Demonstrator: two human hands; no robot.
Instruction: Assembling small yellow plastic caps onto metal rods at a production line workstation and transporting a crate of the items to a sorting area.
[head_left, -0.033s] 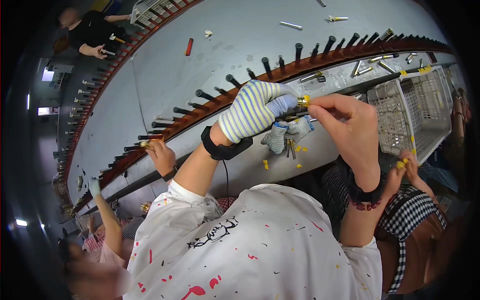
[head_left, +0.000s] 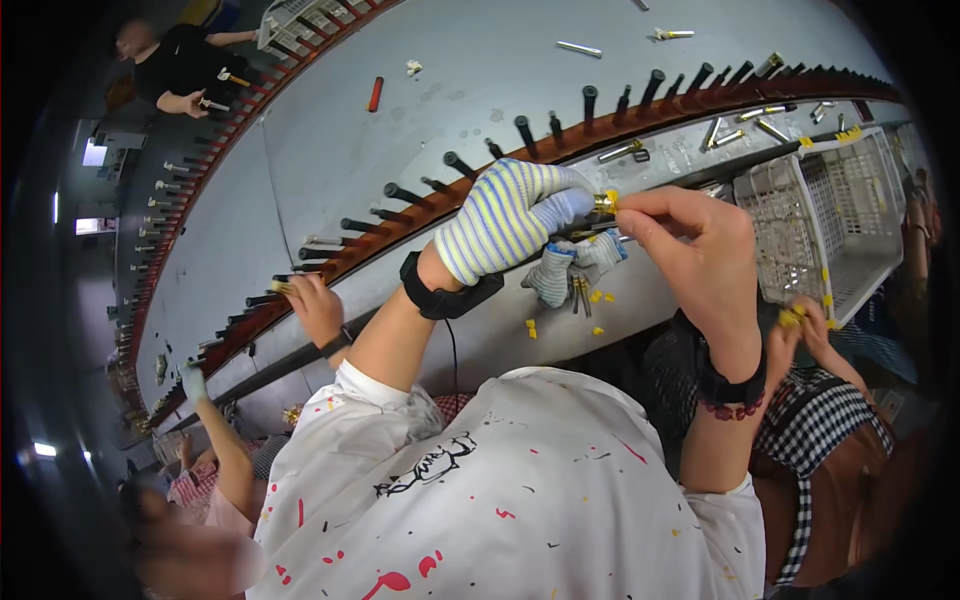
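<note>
Brass part, a small yellow-tipped metal piece, sits pinched between my two hands, just above the near edge of the surface. My left hand, in a striped glove, has its fingers closed around one end; my bare right hand pinches the other end between thumb and forefinger, closed tight with no gap that I can see. How much of the part is hidden inside the glove I cannot tell.

Just below my fingers lie a spare glove, a few loose metal pins and yellow caps. Beyond my fingers runs a row of black pegs on a brown rail. To my right stands a white basket, and a neighbour's hand works near it; another hand works at the rail to my left.

As I judge it, the grip is the risk: the part is tiny, the glove dulls my feel, and a slip would drop it among the loose pins or off the near edge. Pushing at an angle could seat the cap crooked.
</note>
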